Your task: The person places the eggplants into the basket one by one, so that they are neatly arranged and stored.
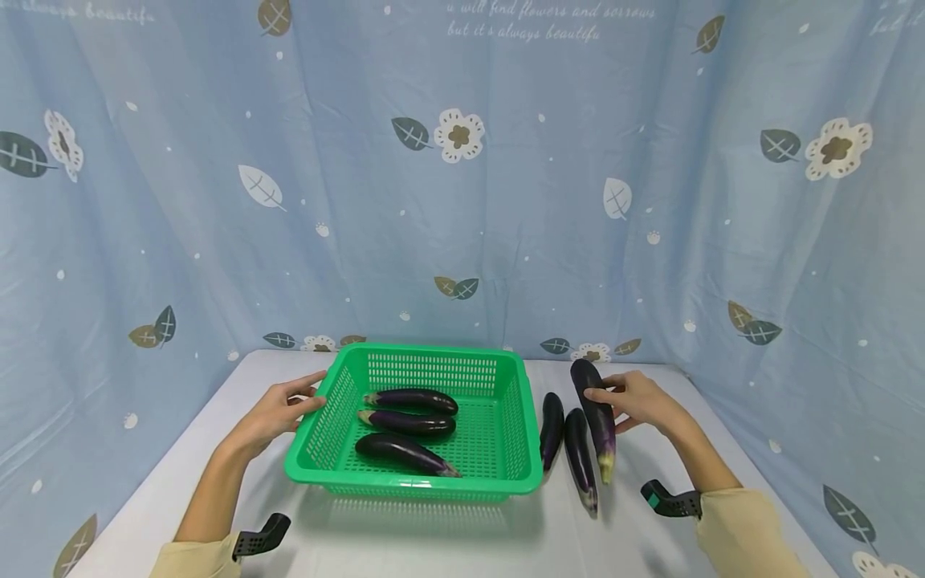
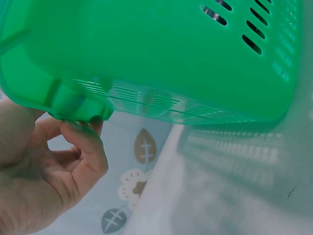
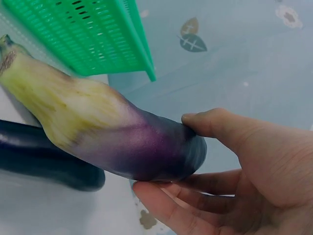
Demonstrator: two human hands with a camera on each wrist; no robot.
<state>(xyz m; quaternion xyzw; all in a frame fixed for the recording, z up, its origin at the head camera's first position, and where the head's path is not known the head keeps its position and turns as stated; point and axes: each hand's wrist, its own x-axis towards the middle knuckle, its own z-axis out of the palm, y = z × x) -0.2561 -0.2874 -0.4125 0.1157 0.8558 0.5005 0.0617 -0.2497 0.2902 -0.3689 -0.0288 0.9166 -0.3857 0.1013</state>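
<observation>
My right hand (image 1: 639, 399) grips an eggplant (image 1: 594, 417) between thumb and fingers; its pale yellow-green stem end points toward me. In the right wrist view, the same eggplant (image 3: 117, 129) overlaps another dark eggplant (image 3: 46, 156). Two more eggplants lie to the left of the held one, one nearest the basket (image 1: 552, 429) and one in the middle (image 1: 580, 457). At the left side of a green plastic basket (image 1: 412, 484), my left hand (image 1: 278, 413) pinches the rim with thumb and fingertips. Three eggplants lie inside the basket, the nearest one (image 1: 405, 454) pointing its stem to the right.
The basket stands on a white table (image 1: 426, 538). A blue curtain (image 1: 520, 233) printed with leaves and flowers hangs behind the table and along both sides. A black wrist-worn device (image 1: 262, 536) sits by the left sleeve, a similar device (image 1: 672, 502) by the right.
</observation>
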